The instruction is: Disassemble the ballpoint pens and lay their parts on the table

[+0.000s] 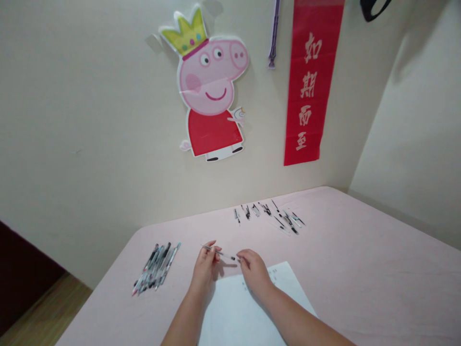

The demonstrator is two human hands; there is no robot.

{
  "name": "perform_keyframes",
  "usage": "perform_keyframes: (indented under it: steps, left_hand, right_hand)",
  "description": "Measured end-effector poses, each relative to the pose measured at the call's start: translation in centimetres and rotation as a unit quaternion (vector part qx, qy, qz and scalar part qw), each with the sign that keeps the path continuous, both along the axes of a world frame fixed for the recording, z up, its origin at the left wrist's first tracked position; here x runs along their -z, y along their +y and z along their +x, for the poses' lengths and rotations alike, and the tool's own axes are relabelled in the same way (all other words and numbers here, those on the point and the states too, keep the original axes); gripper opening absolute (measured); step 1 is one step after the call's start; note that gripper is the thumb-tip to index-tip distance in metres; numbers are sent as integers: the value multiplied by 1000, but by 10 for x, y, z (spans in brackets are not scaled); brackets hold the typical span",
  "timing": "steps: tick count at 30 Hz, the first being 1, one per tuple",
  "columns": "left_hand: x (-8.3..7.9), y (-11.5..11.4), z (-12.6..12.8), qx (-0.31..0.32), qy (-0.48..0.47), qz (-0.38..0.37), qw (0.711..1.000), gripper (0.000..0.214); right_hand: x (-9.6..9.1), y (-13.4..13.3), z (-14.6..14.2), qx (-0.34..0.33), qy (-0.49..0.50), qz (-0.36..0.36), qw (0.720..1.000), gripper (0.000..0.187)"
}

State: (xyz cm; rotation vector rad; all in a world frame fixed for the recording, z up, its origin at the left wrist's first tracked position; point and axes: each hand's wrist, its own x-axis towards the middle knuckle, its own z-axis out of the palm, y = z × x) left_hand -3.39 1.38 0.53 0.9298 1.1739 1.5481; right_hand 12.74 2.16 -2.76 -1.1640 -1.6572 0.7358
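My left hand is closed on a slim clear pen, pinched between thumb and fingers. The pen slants down to the right, its black end just short of my right fingertips. Across from it, my right hand has its thumb and fingers pressed together; whether a small piece sits between them is too hard to see. Under my right wrist lies a white sheet of paper with small dark marks near its top edge.
A bundle of pens lies on the left of the pink-covered table. Small groups of pen parts, dark and clear, are spread along the back. Behind stands a wall with a cartoon pig cutout and a red banner.
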Motion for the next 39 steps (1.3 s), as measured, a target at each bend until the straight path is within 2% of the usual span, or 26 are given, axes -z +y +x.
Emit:
perform_keyframes:
  steps: [2, 5, 11, 19, 29, 32, 36, 39]
  left_hand:
    - [1, 0, -1, 20, -50, -25, 998, 32]
    - [0, -1, -2, 35, -107, -44, 993, 24]
    - [-5, -2, 0, 53, -171, -73, 981, 13]
    - [-7, -4, 0, 49, -198, -105, 973, 9]
    - [-11, -3, 3, 5, -234, -111, 966, 12]
    - [-11, -4, 3, 3, -240, -107, 965, 10]
    - [-11, -5, 3, 23, -231, -111, 966, 6]
    - [-9, -4, 3, 26, -225, -113, 968, 6]
  right_hand:
    - [-1, 0, 0, -9, 1, 0, 1000, 25]
    - [-2, -1, -1, -17, -17, -7, 1000, 33]
    - [-4, -4, -3, -54, -6, -23, 998, 35]
    - [-13, -6, -1, -51, 83, -45, 994, 37]
    - [-9, -4, -5, -66, 122, -49, 989, 24]
    - [-8, -4, -5, -71, 127, -51, 988, 29]
    - [-7, -3, -4, -78, 113, -77, 988, 46]
    - [-6, -3, -4, -59, 89, -72, 992, 40]
